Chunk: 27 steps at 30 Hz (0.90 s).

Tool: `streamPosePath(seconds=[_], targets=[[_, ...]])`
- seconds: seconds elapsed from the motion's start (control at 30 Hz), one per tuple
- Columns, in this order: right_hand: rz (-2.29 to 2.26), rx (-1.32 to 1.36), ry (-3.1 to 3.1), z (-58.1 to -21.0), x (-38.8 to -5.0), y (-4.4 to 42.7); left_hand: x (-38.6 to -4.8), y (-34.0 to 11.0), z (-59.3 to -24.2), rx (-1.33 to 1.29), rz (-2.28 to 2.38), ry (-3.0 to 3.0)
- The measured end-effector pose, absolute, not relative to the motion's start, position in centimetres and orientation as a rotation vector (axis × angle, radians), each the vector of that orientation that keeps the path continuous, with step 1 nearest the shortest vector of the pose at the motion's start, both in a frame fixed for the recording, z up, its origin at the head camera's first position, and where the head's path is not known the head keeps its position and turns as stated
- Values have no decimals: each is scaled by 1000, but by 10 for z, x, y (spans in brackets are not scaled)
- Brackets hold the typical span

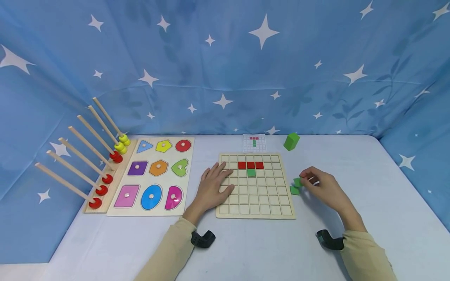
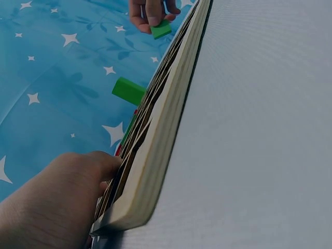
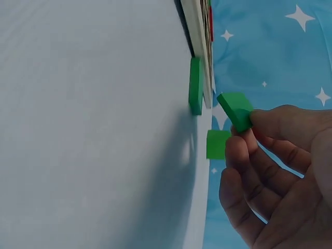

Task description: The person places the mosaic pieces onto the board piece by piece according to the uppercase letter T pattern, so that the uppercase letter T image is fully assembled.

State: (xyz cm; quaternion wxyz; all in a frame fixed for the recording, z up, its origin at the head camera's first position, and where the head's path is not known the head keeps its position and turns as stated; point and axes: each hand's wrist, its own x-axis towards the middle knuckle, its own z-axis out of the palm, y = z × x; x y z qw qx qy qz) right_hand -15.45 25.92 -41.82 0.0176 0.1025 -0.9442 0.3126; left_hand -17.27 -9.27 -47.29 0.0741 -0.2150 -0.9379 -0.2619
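Between thumb and fingertips, my right hand (image 1: 325,188) pinches a green square tile (image 3: 237,110), lifted just off the table to the right of the wooden grid board (image 1: 256,214). A second green tile (image 1: 294,190) lies flat beside the board's right edge, below that hand. My left hand (image 1: 212,187) rests with spread fingers on the board's left side. In the board's upper cells sit a row of three red tiles (image 1: 250,165) with one green tile (image 1: 251,172) under the middle one.
Behind the board lies a small pattern card (image 1: 254,146) showing a red and green T. A green block (image 1: 291,141) stands to its right. At left are a shape puzzle board (image 1: 191,156) and a peg stand (image 1: 89,208) with red and yellow beads.
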Motion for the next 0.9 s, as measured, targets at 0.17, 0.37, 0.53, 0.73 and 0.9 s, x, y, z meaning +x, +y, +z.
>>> streamPosePath(seconds=[0.17,0.37,0.53,0.73,0.9], targets=[[993,327,-2942,-417,-158,251,-172,-93,-473,-647,-783,-2818],[1005,339,-2948,-417,-162,239,-173,-93,-473,-640,-781,-2824],[1032,345,-2947,-416,-165,229,-172,-93,-474,-647,-793,-2808],[1075,386,-2932,-417,-169,218,-173,-93,-475,-656,-806,-2798],[1112,412,-2926,-418,-171,209,-173,-92,-475,-654,-792,-2800]])
